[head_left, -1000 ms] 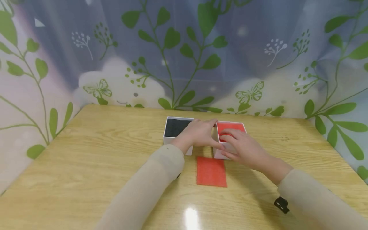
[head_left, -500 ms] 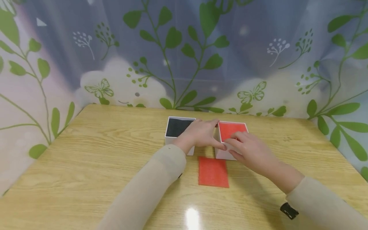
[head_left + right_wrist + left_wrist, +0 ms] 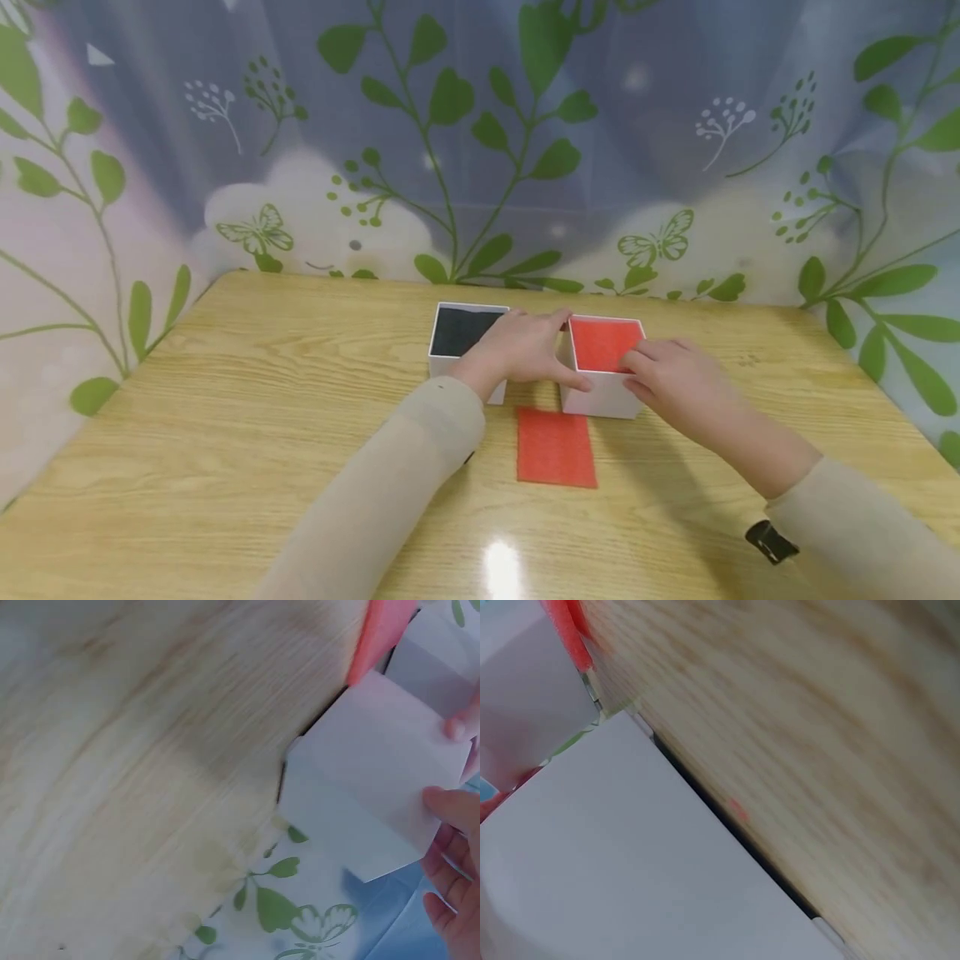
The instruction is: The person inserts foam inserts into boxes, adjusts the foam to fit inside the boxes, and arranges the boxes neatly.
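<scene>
A white open box lined with red (image 3: 607, 396) stands right of centre in the head view, its top face red like cloth. My left hand (image 3: 521, 346) spans its left side, thumb at the near corner, a fingertip at the far corner. At the near right rim my right hand (image 3: 678, 387) pinches the wall; in the right wrist view the thumb of this right hand (image 3: 454, 847) lies outside the box (image 3: 367, 765), with other fingers partly hidden behind the rim. A flat red square sheet (image 3: 556, 448) lies in front of the box.
A second white box (image 3: 442, 367) with black inside stands to the left, partly behind my left forearm; its side fills much of the left wrist view. Wooden table (image 3: 262, 400) surrounds both boxes. A leaf-patterned curtain (image 3: 480, 167) hangs behind the table.
My right hand has moved right, from over the red inside of the box to its near right corner, uncovering more red. The left hand keeps its place on the box.
</scene>
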### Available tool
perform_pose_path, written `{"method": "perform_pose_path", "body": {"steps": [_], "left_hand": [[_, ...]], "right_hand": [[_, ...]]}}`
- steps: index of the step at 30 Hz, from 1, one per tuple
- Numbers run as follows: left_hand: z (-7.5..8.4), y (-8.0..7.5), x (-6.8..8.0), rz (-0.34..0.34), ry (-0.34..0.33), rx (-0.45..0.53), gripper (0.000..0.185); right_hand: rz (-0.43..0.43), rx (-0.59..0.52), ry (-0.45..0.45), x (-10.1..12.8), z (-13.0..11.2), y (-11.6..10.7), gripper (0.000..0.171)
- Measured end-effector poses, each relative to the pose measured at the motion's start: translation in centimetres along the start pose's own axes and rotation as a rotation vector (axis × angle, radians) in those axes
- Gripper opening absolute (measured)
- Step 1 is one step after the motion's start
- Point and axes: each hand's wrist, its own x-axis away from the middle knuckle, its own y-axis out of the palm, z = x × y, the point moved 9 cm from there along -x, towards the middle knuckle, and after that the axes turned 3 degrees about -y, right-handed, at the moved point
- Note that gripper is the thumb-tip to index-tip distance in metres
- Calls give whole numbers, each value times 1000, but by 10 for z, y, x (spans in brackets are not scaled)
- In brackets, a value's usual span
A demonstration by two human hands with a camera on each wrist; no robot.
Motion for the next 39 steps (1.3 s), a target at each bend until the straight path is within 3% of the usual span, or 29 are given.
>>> {"method": "perform_pose_path", "body": {"steps": [4,10,15,22,25,29,32,39], "left_hand": [[0,-1,0,3,3,-2,107],[-1,-1,2,6,5,-7,106],[-1,-2,3,16,7,0,104],[2,-3,2,27,18,8,101],[2,-2,1,22,17,7,102],[0,0,1,14,13,7,103],[0,1,1,14,11,10,103],[0,0,1,11,11,-5,104]], "right_hand": [[-8,9,7,3,4,-1,18],[36,26,-19,3,4,-3,20],[107,51,16,8,14,-8,28],[124,-1,27,13,24,-8,29],[48,2,86,11,32,-2,35],[-180,-25,246,11,47,18,64],[-310,-81,338,12,56,31,70],[-363,-114,396,8,59,42,73]]}}
